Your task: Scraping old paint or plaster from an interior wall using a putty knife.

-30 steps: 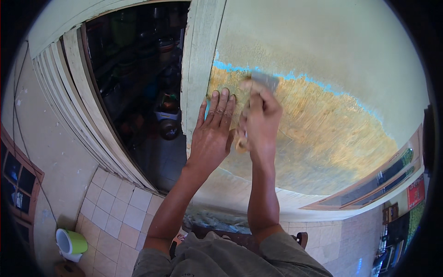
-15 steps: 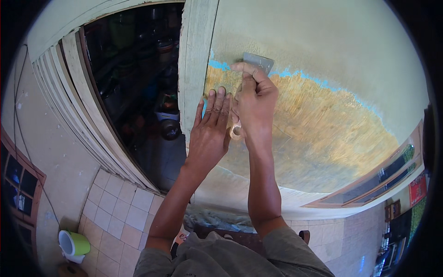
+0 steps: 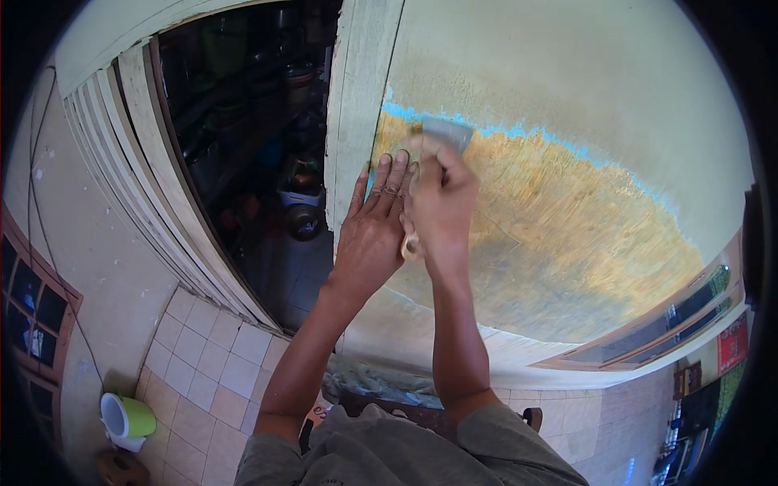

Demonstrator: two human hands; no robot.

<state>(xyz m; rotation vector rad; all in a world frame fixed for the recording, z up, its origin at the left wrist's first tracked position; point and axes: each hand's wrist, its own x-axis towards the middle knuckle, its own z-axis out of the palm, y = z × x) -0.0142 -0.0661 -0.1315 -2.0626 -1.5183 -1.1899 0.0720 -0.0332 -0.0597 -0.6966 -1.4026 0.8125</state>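
My right hand (image 3: 446, 212), slightly blurred, is closed around a paint scraper (image 3: 450, 134) with a wide flat metal blade. The blade lies against the wall at the upper border of a scraped tan patch (image 3: 559, 223). Below the fist pokes the pale handle end with its hanging hole. Beside it, my left hand (image 3: 366, 231) rests flat on the wall with fingers stretched out, near the door frame. A ragged strip of light blue paint (image 3: 579, 150) separates the bare patch from the greenish-cream paint (image 3: 551, 57) above.
Left of the wall, a wooden door frame (image 3: 354, 89) borders a dark doorway with a room of stored items. A green and white bucket (image 3: 130, 421) stands on the tiled floor (image 3: 194, 364). A wood-framed window (image 3: 648, 320) is at the right.
The scraper and my right hand have moved down the wall a little, and the blade now overlaps the blue strip's lower side. My left hand stays flat. The whole view has shifted slightly.
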